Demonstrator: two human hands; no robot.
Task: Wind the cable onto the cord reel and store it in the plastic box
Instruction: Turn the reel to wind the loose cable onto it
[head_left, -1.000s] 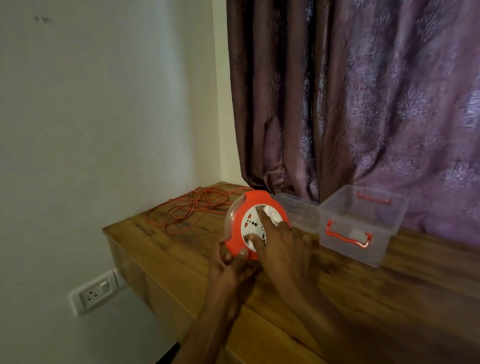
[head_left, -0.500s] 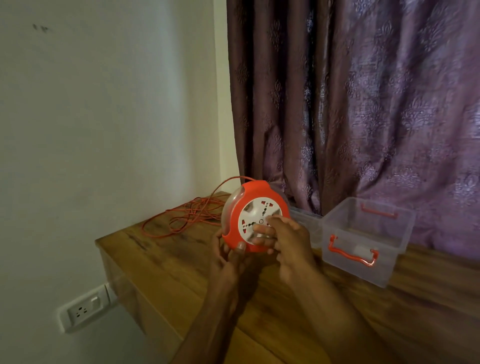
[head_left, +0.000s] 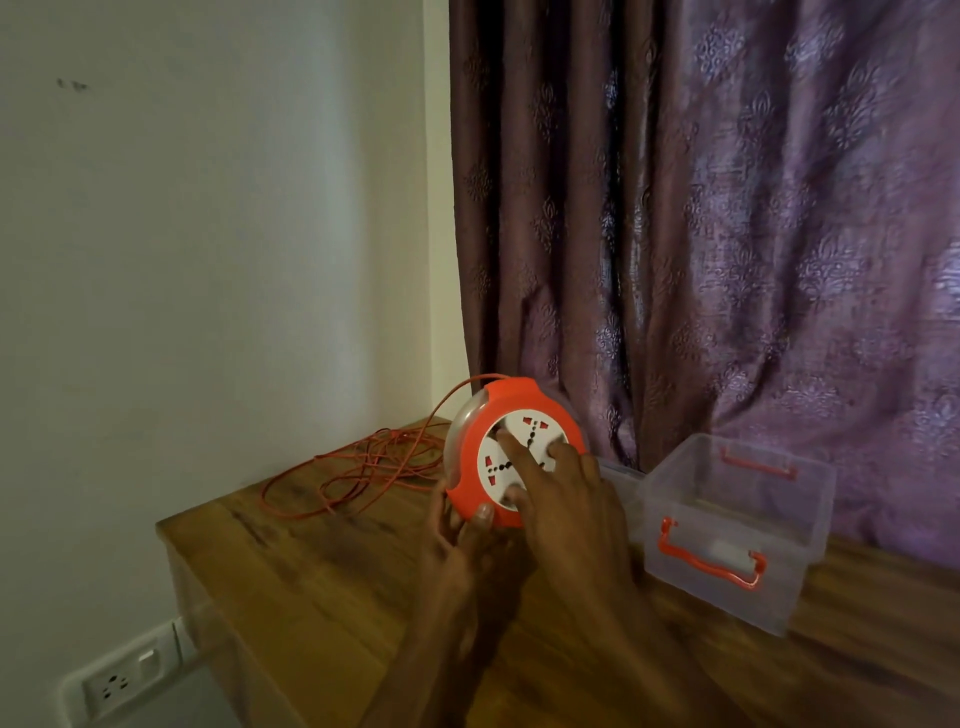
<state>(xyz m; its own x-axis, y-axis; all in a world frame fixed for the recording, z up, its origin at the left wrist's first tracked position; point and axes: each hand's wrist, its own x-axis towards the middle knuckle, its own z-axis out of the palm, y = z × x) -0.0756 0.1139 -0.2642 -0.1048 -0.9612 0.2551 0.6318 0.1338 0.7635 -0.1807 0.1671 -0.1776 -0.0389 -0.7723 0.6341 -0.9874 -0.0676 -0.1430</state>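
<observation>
One round orange plastic cord reel (head_left: 511, 410) with a white socket face stands on edge above the near-left part of one brown wooden table (head_left: 322, 577), held up between two bare hands. The left hand (head_left: 460, 545) grips the reel's lower rim from below, thumb curled over the orange front edge and fingers behind it. The right hand (head_left: 566, 499) lies against the white face with its fingers (head_left: 511, 441) spread and fairly straight, pressing on the disc; it holds nothing inside its palm.

One thin orange cable (head_left: 358, 467) leaves the top of the reel, arcs down to the left and lies in a loose tangle of loops on the far-left corner of the table, close to the white wall (head_left: 208, 234). How much is wound inside the reel's clear side cannot be told.

One clear plastic box (head_left: 727, 530) with two orange handles, one on the near end and one on the far end, sits open on the table just right of the hands. One clear flat lid (head_left: 618, 478) lies behind the right hand, between reel and box.

One purple patterned curtain (head_left: 701, 208) hangs behind the table. One white wall socket (head_left: 124, 680) sits low at near left.
</observation>
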